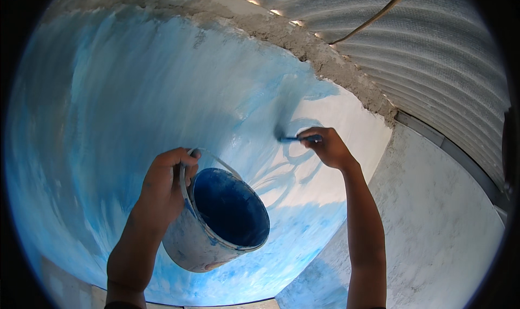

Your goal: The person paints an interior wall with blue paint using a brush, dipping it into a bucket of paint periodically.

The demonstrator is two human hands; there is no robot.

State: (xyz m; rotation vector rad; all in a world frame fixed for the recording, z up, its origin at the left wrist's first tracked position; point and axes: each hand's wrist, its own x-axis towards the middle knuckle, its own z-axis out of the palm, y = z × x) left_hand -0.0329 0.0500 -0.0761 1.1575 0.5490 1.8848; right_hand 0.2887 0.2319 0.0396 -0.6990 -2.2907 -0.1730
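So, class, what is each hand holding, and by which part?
Left hand: the bucket, by its looped handle. Right hand: the brush, by its blue handle.

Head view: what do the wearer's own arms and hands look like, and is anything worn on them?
The left hand and right hand are ungloved, with no watch visible. Both forearms are bare; a dark sleeve edge shows below the left one.
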